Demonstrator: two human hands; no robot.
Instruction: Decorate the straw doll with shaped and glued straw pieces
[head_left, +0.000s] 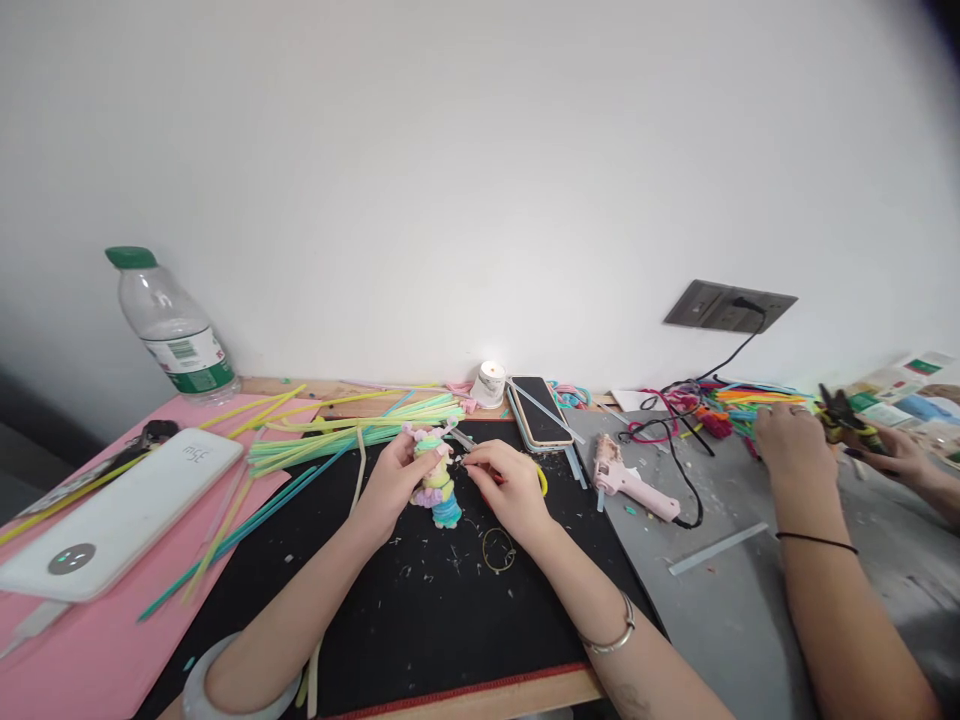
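My left hand (394, 480) is closed around a small fuzzy figure of pipe cleaners (433, 480), held upright above the black mat (375, 620). The figure is pink and yellow above and blue at its lower end. Close to its right side, my right hand (510, 490) has its thumb and fingers pinched together; what is between them is too small to make out. Scissors lie partly hidden by my right hand, with grey blades (460, 437) beyond the fingers and a yellow handle loop (541, 481) beside it. A thin yellowish ring (498, 550) rests on the mat below.
Green and yellow pipe cleaners (352, 435) lie left, near a white power bank (127, 510) and a bottle (176, 330). Behind are a white cup (490, 385) and phone (541, 412). Right are a pink glue gun (634, 482) and a co-worker's hands, one with pliers (847, 420).
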